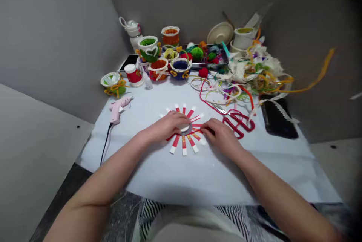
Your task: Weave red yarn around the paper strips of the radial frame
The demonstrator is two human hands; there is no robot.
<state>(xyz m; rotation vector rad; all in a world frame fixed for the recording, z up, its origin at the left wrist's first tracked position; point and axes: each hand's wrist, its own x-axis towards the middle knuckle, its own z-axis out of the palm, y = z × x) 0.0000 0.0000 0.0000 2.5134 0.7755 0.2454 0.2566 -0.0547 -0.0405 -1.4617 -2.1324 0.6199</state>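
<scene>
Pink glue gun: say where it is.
In the head view, the glue gun lies at left on the table, in front of the leftmost pot and left of the left hand.

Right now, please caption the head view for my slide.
Left hand and right hand at a red-and-white papery sunburst.

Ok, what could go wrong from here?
Pressure from the right hand might bend the thin splayed strips. The red yarn passes close to the scissors, so it could snag. The cord of the pink glue gun disappears behind the left forearm, which might tug it.
</scene>
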